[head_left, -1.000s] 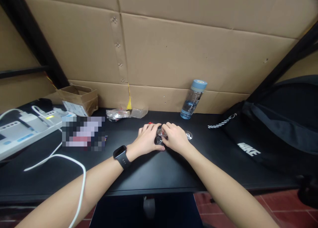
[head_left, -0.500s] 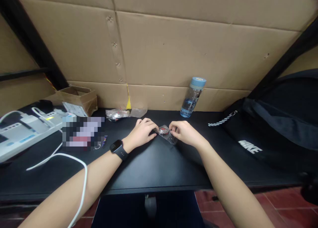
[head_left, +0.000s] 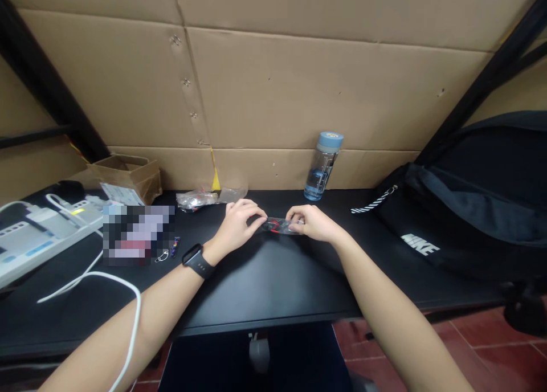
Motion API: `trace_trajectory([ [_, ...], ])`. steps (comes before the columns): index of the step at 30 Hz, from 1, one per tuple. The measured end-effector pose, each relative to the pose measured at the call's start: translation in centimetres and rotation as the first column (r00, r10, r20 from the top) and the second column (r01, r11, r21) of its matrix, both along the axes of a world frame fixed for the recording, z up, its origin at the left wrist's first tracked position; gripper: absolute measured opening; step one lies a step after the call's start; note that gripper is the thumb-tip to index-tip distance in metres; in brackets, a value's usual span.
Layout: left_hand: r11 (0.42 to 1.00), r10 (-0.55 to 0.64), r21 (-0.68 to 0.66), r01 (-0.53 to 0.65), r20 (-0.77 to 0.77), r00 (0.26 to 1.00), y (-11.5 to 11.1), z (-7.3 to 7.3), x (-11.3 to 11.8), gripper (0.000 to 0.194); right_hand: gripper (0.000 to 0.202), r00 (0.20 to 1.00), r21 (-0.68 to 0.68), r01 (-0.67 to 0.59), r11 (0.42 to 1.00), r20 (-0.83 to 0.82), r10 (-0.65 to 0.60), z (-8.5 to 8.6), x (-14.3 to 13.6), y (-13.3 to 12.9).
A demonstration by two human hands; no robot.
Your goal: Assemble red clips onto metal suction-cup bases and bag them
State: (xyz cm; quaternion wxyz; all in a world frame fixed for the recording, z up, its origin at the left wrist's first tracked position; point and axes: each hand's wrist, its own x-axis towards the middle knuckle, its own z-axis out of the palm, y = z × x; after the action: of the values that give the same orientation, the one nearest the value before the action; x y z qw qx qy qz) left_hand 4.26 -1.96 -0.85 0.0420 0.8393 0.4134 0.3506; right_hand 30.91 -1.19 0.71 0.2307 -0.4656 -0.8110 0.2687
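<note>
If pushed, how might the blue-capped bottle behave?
The bottle might tip if pushed near its cap, being tall and narrow. The liquid low inside probably steadies it somewhat; once down, its rounded body could roll.

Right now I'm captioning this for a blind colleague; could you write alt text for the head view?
The bare left hand and right hand hold a small clear plastic packet, red showing inside, at a black table. Behind stands a clear, blue-lidded bottle; a black fabric bag is at right.
</note>
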Motion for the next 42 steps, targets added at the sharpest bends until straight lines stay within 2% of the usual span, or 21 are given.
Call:
trace_trajectory([
  [3, 1.0, -0.004, -0.025, 0.005, 0.009, 1.0, 0.1, 0.0, 0.0, 0.017, 0.012, 0.998, -0.047, -0.017, 0.999, -0.067, 0.013, -0.3, -0.1, 0.1],
  [5, 0.999, -0.004, -0.049, 0.005, 0.021, 1.0, 0.3, -0.1, -0.1, 0.017, 0.014, 0.985, -0.098, -0.033, 0.995, -0.173, 0.015, -0.1, -0.2, 0.0],
  [9, 0.984, -0.005, -0.18, 0.02, 0.083, 0.997, 0.7, -0.4, -0.3, 0.015, 0.029, 0.878, -0.202, -0.046, 0.978, -0.475, -0.056, 0.8, -0.8, -0.7],
  [11, 0.963, -0.015, -0.265, 0.042, 0.104, 0.994, 0.9, -0.7, -0.3, 0.013, 0.036, 0.839, -0.231, -0.021, 0.973, -0.533, -0.108, 1.1, -1.0, -0.9],
  [14, 0.946, -0.046, -0.316, 0.075, 0.099, 0.994, 0.7, -1.0, -0.2, 0.012, 0.04, 0.839, -0.302, -0.034, 0.953, -0.527, -0.137, 1.1, -1.2, -0.9],
  [19, 0.952, -0.109, -0.281, 0.126, 0.077, 0.991, 0.3, -0.9, 0.3, 0.016, 0.038, 0.847, -0.335, -0.038, 0.942, -0.511, -0.148, 0.6, -0.9, -0.4],
  [25, 0.96, -0.09, -0.258, 0.106, 0.074, 0.993, 0.2, -1.0, 0.7, 0.019, 0.032, 0.867, -0.332, -0.034, 0.943, -0.479, -0.138, 0.2, -0.6, 0.0],
  [29, 0.964, -0.063, -0.254, 0.074, 0.053, 0.997, 0.2, -1.0, 0.6, 0.017, 0.027, 0.914, -0.308, 0.001, 0.951, -0.386, -0.126, -0.1, -0.5, 0.2],
  [32, 0.97, -0.026, -0.24, 0.037, 0.052, 0.998, 0.2, -0.9, 0.4, 0.017, 0.023, 0.944, -0.268, -0.027, 0.963, -0.324, -0.064, -0.2, -0.4, 0.3],
  [36, 0.974, 0.008, -0.228, 0.012, 0.087, 0.996, 0.1, -0.6, 0.3, 0.016, 0.04, 0.944, -0.231, -0.161, 0.96, -0.321, 0.081, -0.2, -0.7, 0.2],
  [42, 0.98, 0.008, -0.199, 0.005, 0.064, 0.998, -0.1, -0.5, 0.3, 0.014, 0.028, 0.933, -0.161, -0.021, 0.987, -0.359, -0.039, -0.7, -1.1, 0.5],
])
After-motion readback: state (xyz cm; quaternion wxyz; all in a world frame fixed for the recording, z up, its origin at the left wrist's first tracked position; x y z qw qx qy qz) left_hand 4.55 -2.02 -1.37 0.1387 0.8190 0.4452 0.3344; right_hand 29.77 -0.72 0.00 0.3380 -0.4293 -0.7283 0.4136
